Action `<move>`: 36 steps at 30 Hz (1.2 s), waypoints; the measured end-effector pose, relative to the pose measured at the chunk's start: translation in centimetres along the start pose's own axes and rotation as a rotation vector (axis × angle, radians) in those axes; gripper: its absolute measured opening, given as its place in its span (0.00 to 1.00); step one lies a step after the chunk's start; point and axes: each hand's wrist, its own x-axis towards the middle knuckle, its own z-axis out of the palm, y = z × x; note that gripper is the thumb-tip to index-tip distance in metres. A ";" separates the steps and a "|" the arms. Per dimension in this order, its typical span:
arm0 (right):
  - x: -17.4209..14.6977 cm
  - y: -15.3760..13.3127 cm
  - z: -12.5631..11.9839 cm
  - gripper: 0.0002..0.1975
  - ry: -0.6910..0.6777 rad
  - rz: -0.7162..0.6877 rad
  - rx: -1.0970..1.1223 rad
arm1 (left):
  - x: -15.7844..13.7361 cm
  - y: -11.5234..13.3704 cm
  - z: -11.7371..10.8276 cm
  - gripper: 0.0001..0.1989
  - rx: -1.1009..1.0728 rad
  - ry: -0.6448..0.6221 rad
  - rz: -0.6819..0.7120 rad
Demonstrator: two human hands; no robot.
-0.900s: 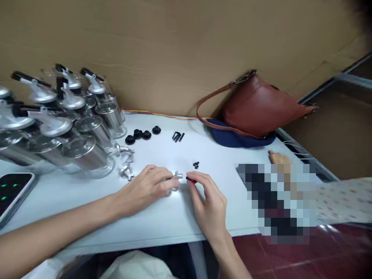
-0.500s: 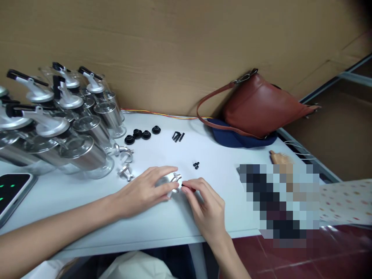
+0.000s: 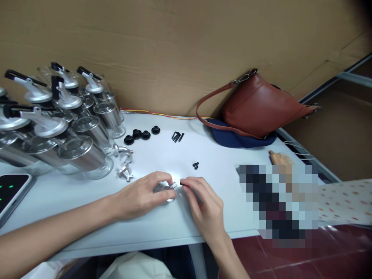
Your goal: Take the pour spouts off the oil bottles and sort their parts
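Brown cardboard [image 3: 162, 50] stands behind your white table [image 3: 151, 228], and red and yellow wires [image 3: 162, 114] run along its back edge. Your left hand [image 3: 141, 197] grasps a small silver spout [image 3: 174, 186] between thumb and fingers, at the front half of the table, with its narrow end toward your right hand [image 3: 207, 201]. With that right hand you pinch a tiny black part [image 3: 182, 183] just beside the spout, a gap between the two; it looks like a small plug, though it is too small to be sure. Beyond your hands lie a cluster of black bits [image 3: 196, 167], some black strips [image 3: 181, 137] and four round black stoppers [image 3: 145, 135]. On your left, more silver pieces [image 3: 124, 172] lie near the glass-and-steel bottles [image 3: 87, 157], several of which carry silver pourers [image 3: 52, 127] with black levers. On your right, a brown bag [image 3: 258, 108] rests on a blue cap [image 3: 225, 139], with a person's dotted sleeve [image 3: 343, 199] nearer you.
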 end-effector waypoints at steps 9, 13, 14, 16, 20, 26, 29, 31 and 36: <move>0.2 -0.1 0.0 0.13 -0.007 -0.022 -0.011 | -0.2 -0.8 0.2 0.10 0.177 0.069 0.334; 0.2 -0.1 0.0 0.14 -0.001 -0.038 0.016 | -0.2 -1.0 0.3 0.10 0.195 0.083 0.393; 0.2 -0.1 0.0 0.14 -0.004 -0.038 0.023 | -0.1 -0.9 0.3 0.10 0.185 0.082 0.397; 0.1 0.0 0.0 0.13 -0.009 -0.028 0.028 | -0.1 -0.7 0.1 0.10 0.139 0.057 0.360; 0.0 0.0 0.0 0.12 -0.012 0.000 0.005 | -0.2 -0.5 -0.1 0.17 -0.034 -0.059 0.135; 0.2 -0.1 -0.1 0.11 -0.004 -0.010 -0.007 | -0.3 -0.4 0.0 0.18 -0.127 -0.070 0.062; 0.2 -0.1 0.0 0.11 0.017 -0.018 -0.015 | -0.3 -0.2 -0.1 0.18 -0.168 -0.080 0.001; 0.0 0.0 0.0 0.11 0.032 -0.006 -0.028 | -0.3 0.0 -0.2 0.18 -0.197 -0.102 -0.081; -0.1 0.1 -0.1 0.12 0.036 0.002 -0.050 | -0.4 0.1 -0.3 0.15 -0.170 -0.186 -0.183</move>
